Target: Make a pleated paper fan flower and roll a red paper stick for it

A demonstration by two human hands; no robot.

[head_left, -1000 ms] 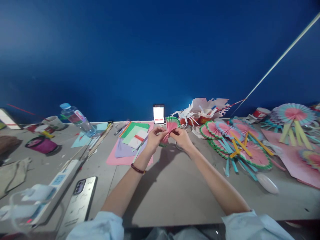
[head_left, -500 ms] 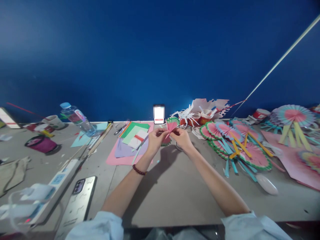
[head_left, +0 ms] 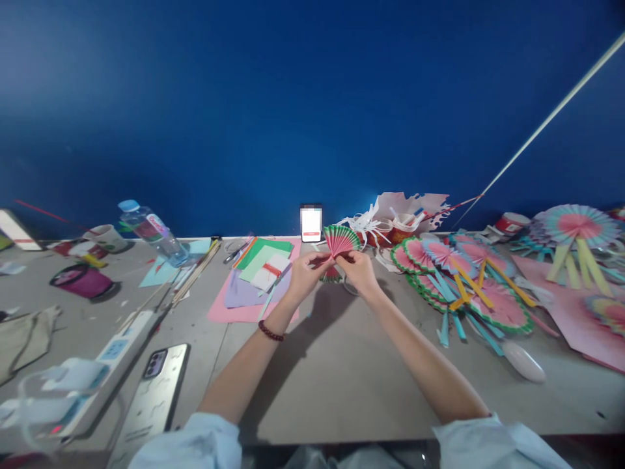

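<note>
1. Pleated paper piece, pink with green edging (head_left: 342, 241): one, held up above the grey surface (head_left: 342, 384). Risk, as judged: the pleats could have sprung open or slid out of line had either pinch loosened.
2. Same article, further risk: a crease or tear at the gathered middle, from too hard a squeeze or an uneven pull between the hands.
3. Placement: gathered middle between the two sets of fingertips; the upper fan spread above and beyond them, a smaller pleated portion showing below.
4. Left hand (head_left: 305, 279): fingers together, clamped on the piece at its gathered middle.
5. Right hand (head_left: 360, 273): fingers likewise closed on the middle, from the other side, near the left fingertips.
6. Adjacent stock: coloured sheets (head_left: 239, 291) to the left; pleated paper fans (head_left: 502, 306) to the right.
</note>
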